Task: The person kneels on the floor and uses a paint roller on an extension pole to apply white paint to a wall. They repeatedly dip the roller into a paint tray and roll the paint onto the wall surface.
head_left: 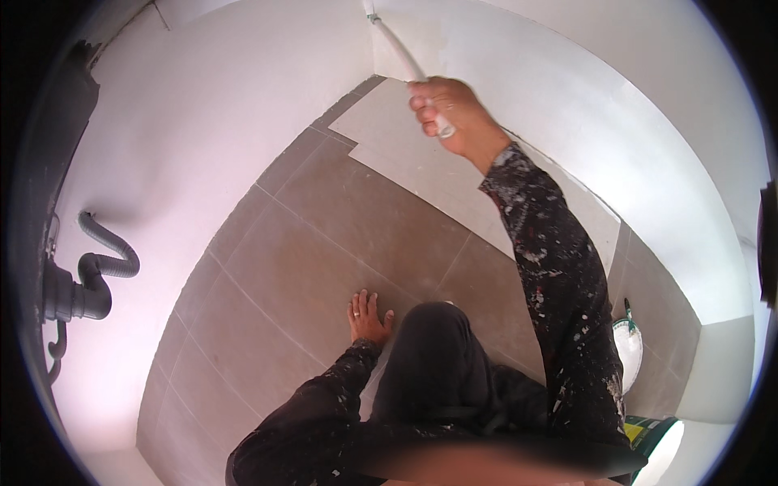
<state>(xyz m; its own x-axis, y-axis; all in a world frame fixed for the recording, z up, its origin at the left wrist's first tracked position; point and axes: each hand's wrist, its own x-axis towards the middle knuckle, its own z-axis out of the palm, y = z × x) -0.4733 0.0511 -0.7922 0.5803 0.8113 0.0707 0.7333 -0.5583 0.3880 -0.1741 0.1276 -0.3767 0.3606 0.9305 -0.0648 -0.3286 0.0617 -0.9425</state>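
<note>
Apparently stretching far forward with the right hand (446, 117), fingers closed around a long white tubular handle (399, 49) with a small green end (373, 18). Aimed up at the corner between two smooth white walls (267, 81), at or very near the surface (actual contact impossible to tell from here). Propped low with the left hand (371, 326) on brown-grey rectangular floor tiles (324, 219), fingers spread and gripping nothing. Laid along the right-hand wall: a pale flat sheet (454, 178), short of covering all the tiles. Beside the paint-spattered black right sleeve (559, 267), a round white tub (630, 352); further back, a dark green bucket (655, 437). Could scuff the neighbouring wall through a small slip of the wrist at such a reach. Could also knock the tub with a careless backward swing of the elbow. Likeliest trouble, by judgement: lost balance, from too much weight on one palm.
</note>
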